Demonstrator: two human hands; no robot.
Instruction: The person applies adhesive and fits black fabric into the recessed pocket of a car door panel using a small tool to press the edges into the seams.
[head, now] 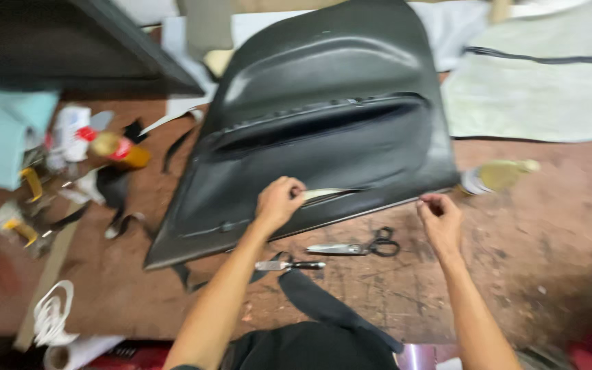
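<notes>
Door panel (323,130): large, dark moulded trim with a long recessed slot, lying face up and slanted across the brown bench's middle, lower edge toward the near side.

Strip (327,194): thin, pale, lying on the panel's lower part.

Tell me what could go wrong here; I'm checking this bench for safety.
The scissors and small knife lie loose just below the black panel, between the left hand and right hand; a slip might catch a blade. The panel may slide and knock the bottle by its right corner. The picture is blurred, so finer detail is unclear.
</notes>
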